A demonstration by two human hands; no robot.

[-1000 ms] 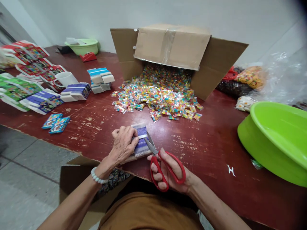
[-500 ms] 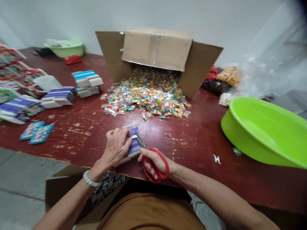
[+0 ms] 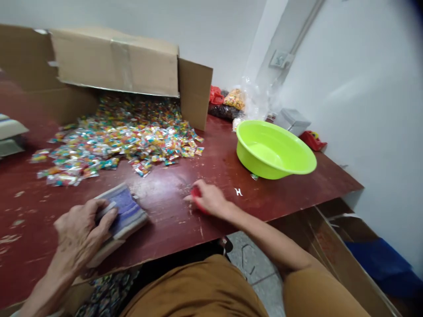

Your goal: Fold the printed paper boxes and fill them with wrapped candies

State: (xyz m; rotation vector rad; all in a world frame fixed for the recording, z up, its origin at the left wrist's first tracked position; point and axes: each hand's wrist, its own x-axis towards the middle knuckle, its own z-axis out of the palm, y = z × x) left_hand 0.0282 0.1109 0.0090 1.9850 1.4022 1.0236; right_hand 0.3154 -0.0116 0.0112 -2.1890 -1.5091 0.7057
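Observation:
My left hand (image 3: 84, 229) rests on a stack of purple and white flat cards (image 3: 128, 209) near the table's front edge. Its thumb and fingers close over a short white strip (image 3: 107, 210) on top of the stack. To the right, my right hand (image 3: 213, 200) is wrapped around red-handled scissors (image 3: 196, 193), low over the tabletop. The scissor blades are blurred and hard to make out. A wide gap of table lies between the two hands.
A cardboard box (image 3: 115, 61) on its side spills small wrapped candies (image 3: 139, 136) onto the red table (image 3: 168, 207). At right stand a green basin (image 3: 276, 152) and a white H-shaped scrap (image 3: 238, 192). Plastic bags (image 3: 231, 101) lie behind; an open carton (image 3: 330, 246) sits below right.
My right hand has carried the scissors away from the stack to the right. My left hand stays on the stack. The view has swung right, bringing the whole basin into sight.

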